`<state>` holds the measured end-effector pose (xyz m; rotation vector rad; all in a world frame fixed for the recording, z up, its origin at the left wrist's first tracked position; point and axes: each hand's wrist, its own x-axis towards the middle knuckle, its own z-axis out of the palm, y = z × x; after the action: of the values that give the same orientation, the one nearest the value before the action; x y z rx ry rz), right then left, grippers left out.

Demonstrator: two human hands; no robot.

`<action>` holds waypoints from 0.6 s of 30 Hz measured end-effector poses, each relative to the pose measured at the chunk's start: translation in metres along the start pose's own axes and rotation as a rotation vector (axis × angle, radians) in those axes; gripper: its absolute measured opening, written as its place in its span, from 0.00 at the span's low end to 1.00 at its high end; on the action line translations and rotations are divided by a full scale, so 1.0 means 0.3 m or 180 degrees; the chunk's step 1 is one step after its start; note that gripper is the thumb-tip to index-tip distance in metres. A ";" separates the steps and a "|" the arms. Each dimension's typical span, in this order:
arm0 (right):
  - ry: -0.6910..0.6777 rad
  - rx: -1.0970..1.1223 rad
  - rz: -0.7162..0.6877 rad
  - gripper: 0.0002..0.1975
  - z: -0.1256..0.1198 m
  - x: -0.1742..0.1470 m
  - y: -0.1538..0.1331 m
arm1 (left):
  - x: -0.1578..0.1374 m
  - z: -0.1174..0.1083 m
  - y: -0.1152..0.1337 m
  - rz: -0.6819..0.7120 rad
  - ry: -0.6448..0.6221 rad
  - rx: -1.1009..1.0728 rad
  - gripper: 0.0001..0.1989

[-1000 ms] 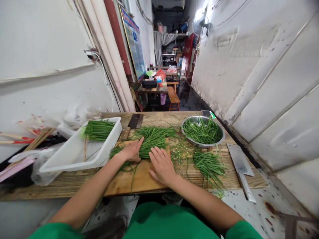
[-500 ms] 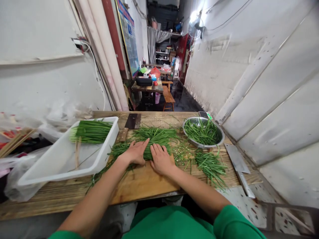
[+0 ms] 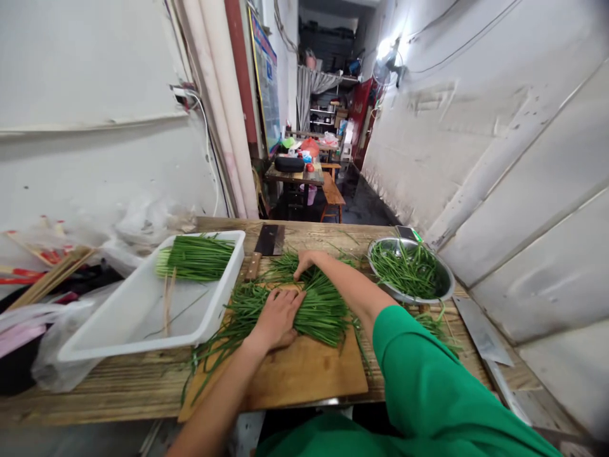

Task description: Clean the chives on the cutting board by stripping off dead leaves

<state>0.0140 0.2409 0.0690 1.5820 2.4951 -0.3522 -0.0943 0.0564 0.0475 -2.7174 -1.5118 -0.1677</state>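
Note:
A thick bunch of garlic chives (image 3: 318, 314) lies across a wooden cutting board (image 3: 323, 374). My left hand (image 3: 278, 317) is closed over its middle, fingers on top and the thumb side low at the near edge. Beyond it is a looser pile of chives (image 3: 284, 265). My right hand (image 3: 308, 261) reaches over the bunch into this pile, with its fingers curled down around some stems; most of the fingertips are hidden. A dark cleaver (image 3: 269, 241) with a wooden handle lies flat just left of that pile.
To the left stands a white plastic tray (image 3: 143, 348) with a tied chive bundle (image 3: 200, 257). At right are a metal bowl (image 3: 450, 282) of chives, a phone (image 3: 406, 233) and a second cleaver (image 3: 485, 330). Plastic bags (image 3: 61, 355) crowd the far left.
My right hand has left the near bunch and moved away from me to the far pile. My left hand stays on the bunch, now nearer the board's front. The view has shifted left.

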 end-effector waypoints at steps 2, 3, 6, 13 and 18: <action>-0.0012 -0.0173 0.0071 0.36 0.026 0.040 -0.025 | 0.001 0.009 -0.001 -0.0021 0.0017 -0.0005 0.41; -0.0010 -0.0231 0.0083 0.34 0.037 0.056 -0.037 | 0.001 0.013 -0.003 -0.0021 0.0017 -0.0005 0.41; -0.0027 -0.0255 0.0034 0.24 0.066 0.085 -0.067 | 0.002 0.020 -0.005 -0.0018 0.0020 -0.0024 0.40; 0.0258 0.0439 0.0123 0.16 0.104 0.062 -0.081 | 0.003 0.003 0.006 -0.0070 0.0033 -0.0028 0.39; 0.0689 0.1702 0.0474 0.09 0.007 0.029 0.023 | 0.002 0.004 0.000 -0.0031 0.0002 -0.0036 0.39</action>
<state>0.0165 0.2507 0.0638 2.0830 2.5512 -0.9349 -0.0939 0.0570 0.0463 -2.7190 -1.5288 -0.1779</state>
